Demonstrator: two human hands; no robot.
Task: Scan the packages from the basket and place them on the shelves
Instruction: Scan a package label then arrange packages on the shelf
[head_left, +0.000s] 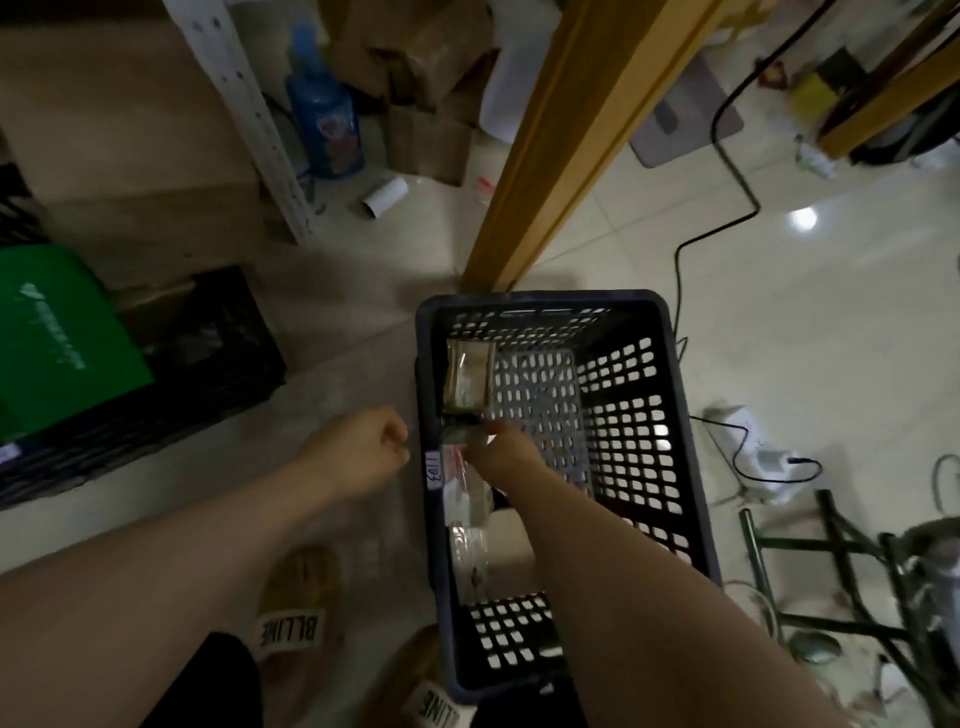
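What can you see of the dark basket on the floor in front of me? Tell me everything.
The basket is a dark rectangular plastic crate with a solid rounded rim, its walls and bottom pierced by rows of small rectangular holes. A white label with handwritten digits sits on its left rim. It stands upright on the pale tiled floor, its far end near a wooden post. Small packages lie along its left wall; the right hand reaches in onto a clear-wrapped package.

left hand (363, 449): loose fist, forearm stretched forward | right hand (501, 457): reaching down, fingers bent, grip unclear
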